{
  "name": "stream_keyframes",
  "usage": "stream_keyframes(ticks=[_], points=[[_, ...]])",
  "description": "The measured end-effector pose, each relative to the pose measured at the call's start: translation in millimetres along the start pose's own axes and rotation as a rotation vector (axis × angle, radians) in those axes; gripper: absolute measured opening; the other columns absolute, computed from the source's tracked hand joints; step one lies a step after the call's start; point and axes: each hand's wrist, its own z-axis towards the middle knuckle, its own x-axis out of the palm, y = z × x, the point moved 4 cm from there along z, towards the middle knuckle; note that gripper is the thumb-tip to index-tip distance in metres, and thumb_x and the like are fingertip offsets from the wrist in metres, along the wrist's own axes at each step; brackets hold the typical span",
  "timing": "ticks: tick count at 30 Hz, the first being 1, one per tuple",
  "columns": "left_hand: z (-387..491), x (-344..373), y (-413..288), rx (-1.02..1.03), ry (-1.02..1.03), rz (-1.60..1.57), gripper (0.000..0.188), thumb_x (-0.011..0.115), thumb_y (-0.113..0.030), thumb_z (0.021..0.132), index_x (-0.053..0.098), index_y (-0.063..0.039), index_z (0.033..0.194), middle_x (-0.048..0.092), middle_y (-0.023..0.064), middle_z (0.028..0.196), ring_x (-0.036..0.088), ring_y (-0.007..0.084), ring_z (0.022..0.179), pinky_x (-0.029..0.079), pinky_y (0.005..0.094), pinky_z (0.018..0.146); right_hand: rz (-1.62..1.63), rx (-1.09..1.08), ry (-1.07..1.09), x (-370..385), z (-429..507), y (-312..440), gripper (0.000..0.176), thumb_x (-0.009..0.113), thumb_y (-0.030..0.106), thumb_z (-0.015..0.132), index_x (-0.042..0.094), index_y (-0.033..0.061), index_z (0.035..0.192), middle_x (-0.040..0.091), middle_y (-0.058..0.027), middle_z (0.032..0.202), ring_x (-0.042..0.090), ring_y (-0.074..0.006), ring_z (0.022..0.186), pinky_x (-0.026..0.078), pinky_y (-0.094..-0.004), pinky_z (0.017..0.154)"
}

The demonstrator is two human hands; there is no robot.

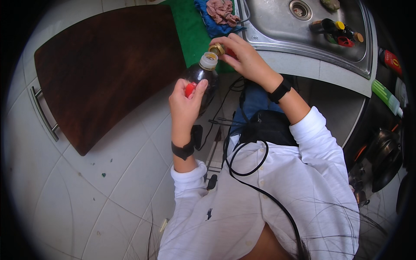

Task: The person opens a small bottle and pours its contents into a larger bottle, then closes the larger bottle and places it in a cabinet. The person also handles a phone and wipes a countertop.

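Observation:
My left hand [188, 100] is wrapped around a large dark plastic bottle [208, 76] with a whitish, uncapped neck. A red cap [190, 90] is pinched between that hand's thumb and fingers. In my right hand [242, 57] is a smaller bottle with a gold-coloured neck [216, 49], tipped towards the large bottle's mouth. The two openings are very close; whether they touch I cannot tell. A bit of red shows on the smaller bottle under my fingers, which hide most of its body. Whether liquid is flowing between them is not visible.
A dark wooden tabletop [110, 71] lies to the left. At the top, a pink cloth [221, 12] rests on a blue cloth [211, 29] beside a steel sink [271, 24], where several bottles lie. A green squeeze bottle [385, 96] is at right. Black cables [248, 174] hang over my shirt.

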Motion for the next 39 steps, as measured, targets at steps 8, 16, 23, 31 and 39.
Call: stream_keyframes(ticks=[8, 16, 23, 31, 39], points=[[0.2, 0.0, -1.7, -0.004, 0.004, 0.009, 0.051, 0.085, -0.04, 0.094, 0.054, -0.003, 0.082, 0.058, 0.0074, 0.068, 0.05, 0.0117, 0.066, 0.049, 0.0306, 0.063, 0.016, 0.007, -0.007, 0.2, -1.1, -0.3, 0.039, 0.074, 0.003, 0.096, 0.067, 0.0108, 0.134, 0.059, -0.0102, 0.105, 0.064, -0.0262, 0.093, 0.053, -0.0348, 0.083], [0.8, -0.7, 0.3, -0.043, 0.015, -0.025, 0.051, 0.085, -0.041, 0.094, 0.054, -0.003, 0.081, 0.058, 0.0058, 0.069, 0.05, 0.0116, 0.067, 0.049, 0.03, 0.064, 0.02, -0.008, -0.03, 1.7, -1.6, 0.0, 0.039, 0.072, 0.003, 0.097, 0.067, 0.0111, 0.134, 0.058, -0.0095, 0.104, 0.063, -0.0245, 0.09, 0.053, -0.0339, 0.081], [1.4, -1.9, -1.1, -0.031, 0.016, -0.001, 0.051, 0.086, -0.041, 0.093, 0.054, -0.003, 0.081, 0.058, 0.0064, 0.069, 0.05, 0.0118, 0.067, 0.049, 0.0304, 0.064, 0.013, -0.003, -0.028, 1.7, -2.2, -0.3, 0.038, 0.071, 0.002, 0.097, 0.066, 0.0105, 0.134, 0.058, -0.0095, 0.104, 0.062, -0.0242, 0.09, 0.053, -0.0337, 0.081], [1.0, -3.8, -5.2, -0.049, 0.027, 0.003, 0.051, 0.086, -0.041, 0.093, 0.056, -0.002, 0.081, 0.06, 0.0079, 0.069, 0.052, 0.0124, 0.067, 0.05, 0.0315, 0.065, -0.012, -0.015, -0.016, 2.1, -2.7, -1.1, 0.04, 0.073, 0.006, 0.097, 0.064, 0.0109, 0.136, 0.059, -0.0127, 0.105, 0.065, -0.0303, 0.092, 0.055, -0.0383, 0.081], [1.0, -6.4, -10.7, -0.056, 0.032, 0.043, 0.051, 0.086, -0.041, 0.093, 0.055, -0.002, 0.08, 0.06, 0.0076, 0.068, 0.052, 0.0123, 0.066, 0.05, 0.0317, 0.064, -0.017, -0.025, -0.029, 3.4, -3.0, -2.1, 0.04, 0.073, 0.005, 0.096, 0.065, 0.0112, 0.135, 0.058, -0.0128, 0.103, 0.064, -0.0306, 0.091, 0.054, -0.0389, 0.08]])
